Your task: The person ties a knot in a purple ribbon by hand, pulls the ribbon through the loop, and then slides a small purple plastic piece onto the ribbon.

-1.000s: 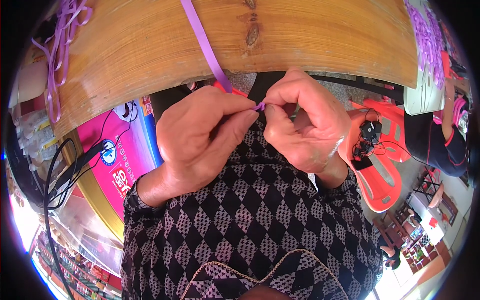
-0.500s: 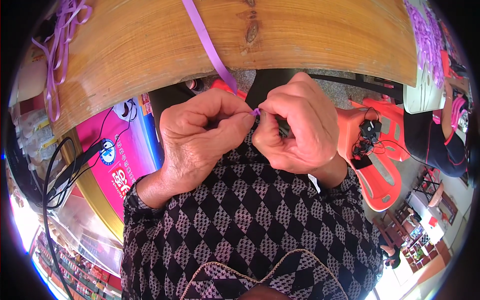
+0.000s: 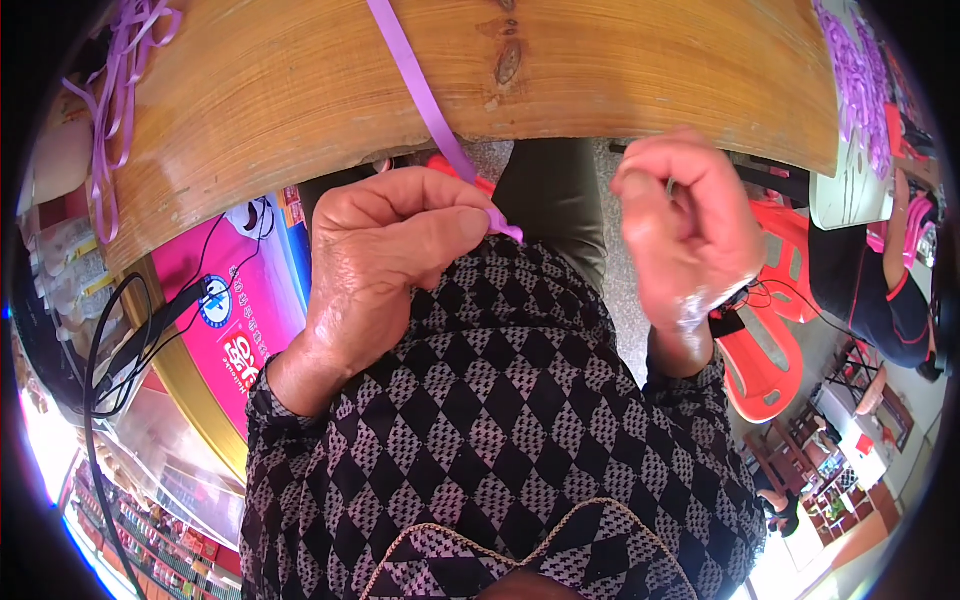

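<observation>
A purple ribbon (image 3: 420, 90) runs from the far side of the wooden table down over its near edge. My left hand (image 3: 385, 235) is closed, pinching the ribbon near its end between thumb and forefinger. A short twisted tip, perhaps knotted, pokes out past the fingertips above my lap. My right hand (image 3: 690, 220) is up to the right, apart from the ribbon, near the table's edge. Its fingers are curled with the thumb pressed against the forefinger, slightly blurred. Whether anything small is pinched there is hidden.
The wooden table (image 3: 300, 100) spans the far side. Purple ribbons (image 3: 125, 90) hang at its left; more purple ribbons (image 3: 855, 90) lie at the far right. A red plastic stool (image 3: 765, 365) with cables stands at right. Black cables (image 3: 95, 360) run down the left. Another person (image 3: 870, 290) is at right.
My right hand has let go of the ribbon's end and moved right and slightly away from me. My left hand stays nearly in place, still pinching the ribbon, whose twisted tip is now exposed.
</observation>
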Demonstrator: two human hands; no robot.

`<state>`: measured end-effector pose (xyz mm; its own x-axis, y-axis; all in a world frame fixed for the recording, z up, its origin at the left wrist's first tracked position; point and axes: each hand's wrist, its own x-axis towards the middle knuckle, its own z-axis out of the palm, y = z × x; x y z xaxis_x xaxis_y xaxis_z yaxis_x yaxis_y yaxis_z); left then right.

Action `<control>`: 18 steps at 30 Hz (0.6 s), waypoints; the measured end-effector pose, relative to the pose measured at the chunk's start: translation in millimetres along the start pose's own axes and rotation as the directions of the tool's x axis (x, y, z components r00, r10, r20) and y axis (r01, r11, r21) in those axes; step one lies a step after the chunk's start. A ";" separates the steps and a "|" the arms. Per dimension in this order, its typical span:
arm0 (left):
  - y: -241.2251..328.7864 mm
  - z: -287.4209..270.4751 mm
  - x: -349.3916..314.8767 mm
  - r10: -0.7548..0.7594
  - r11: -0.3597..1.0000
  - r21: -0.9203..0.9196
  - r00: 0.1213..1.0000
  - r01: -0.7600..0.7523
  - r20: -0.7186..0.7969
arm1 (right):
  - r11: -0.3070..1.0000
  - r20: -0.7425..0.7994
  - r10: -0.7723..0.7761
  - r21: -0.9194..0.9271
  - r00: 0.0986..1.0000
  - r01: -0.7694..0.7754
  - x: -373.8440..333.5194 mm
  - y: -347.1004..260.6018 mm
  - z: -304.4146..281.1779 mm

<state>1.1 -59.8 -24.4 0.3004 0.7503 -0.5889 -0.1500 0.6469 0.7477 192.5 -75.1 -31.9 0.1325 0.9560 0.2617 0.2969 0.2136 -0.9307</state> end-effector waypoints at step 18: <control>3.5 -8.0 -1.5 0.061 0.996 0.060 0.990 -0.069 0.128 | 0.990 0.330 0.007 0.134 0.944 -0.054 2.5 -6.3 2.3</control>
<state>-7.4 -57.5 -23.4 0.4087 0.7649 -0.4979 -0.1134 0.5839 0.8039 188.8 -73.6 -26.0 -0.1852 0.9702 0.1565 0.1604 0.1869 -0.9692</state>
